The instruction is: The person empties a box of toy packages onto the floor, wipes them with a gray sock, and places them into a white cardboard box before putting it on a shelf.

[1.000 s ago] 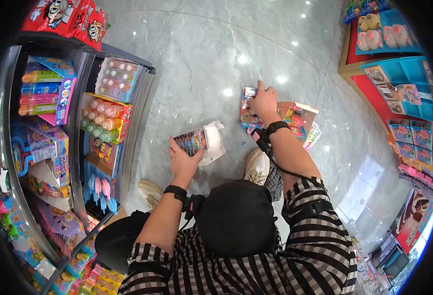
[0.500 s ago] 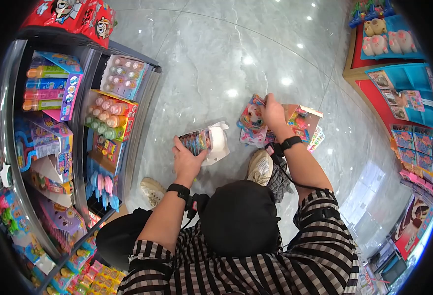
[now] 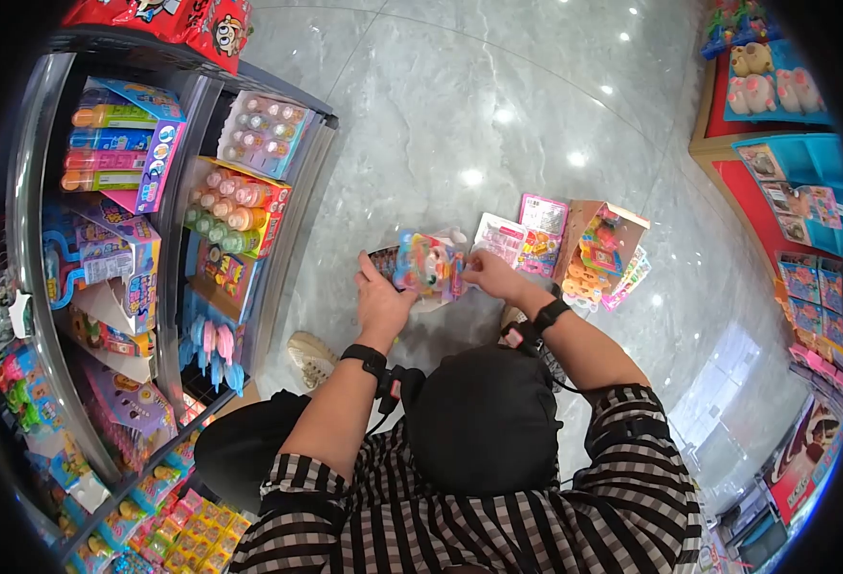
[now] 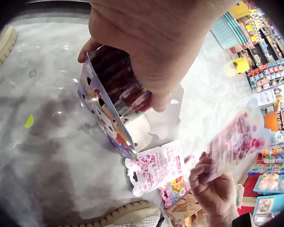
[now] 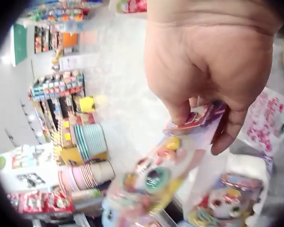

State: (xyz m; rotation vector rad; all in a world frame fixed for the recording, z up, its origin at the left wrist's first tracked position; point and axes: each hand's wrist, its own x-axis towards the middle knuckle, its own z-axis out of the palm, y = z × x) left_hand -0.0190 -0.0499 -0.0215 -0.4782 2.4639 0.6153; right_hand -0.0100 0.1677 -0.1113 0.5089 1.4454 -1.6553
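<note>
My left hand point(image 3: 384, 304) grips a printed display box point(image 4: 104, 113) filled with a row of plastic packets point(image 4: 132, 101). In the head view, my right hand point(image 3: 498, 277) pinches a colourful carded packet point(image 3: 427, 265) by one end, holding it over the box. The right wrist view shows my thumb and fingers on the card's top, and the packet point(image 5: 156, 177) hanging beside the box's white flap point(image 5: 248, 165). Two flat packs, one pale pink point(image 3: 501, 237) and one brighter pink point(image 3: 542, 225), lie on the floor to the right.
An open cardboard box point(image 3: 632, 230) of toys lies on the floor at the right, more packs beside it. Shelves point(image 3: 316, 143) of sweets stand at the left, a red display point(image 3: 742, 191) at the right. My shoe point(image 3: 310, 358) is near the left forearm.
My right hand has picked up a packet from the floor pile and carried it left to the box, uncovering pink packs. The left hand keeps its grip on the box.
</note>
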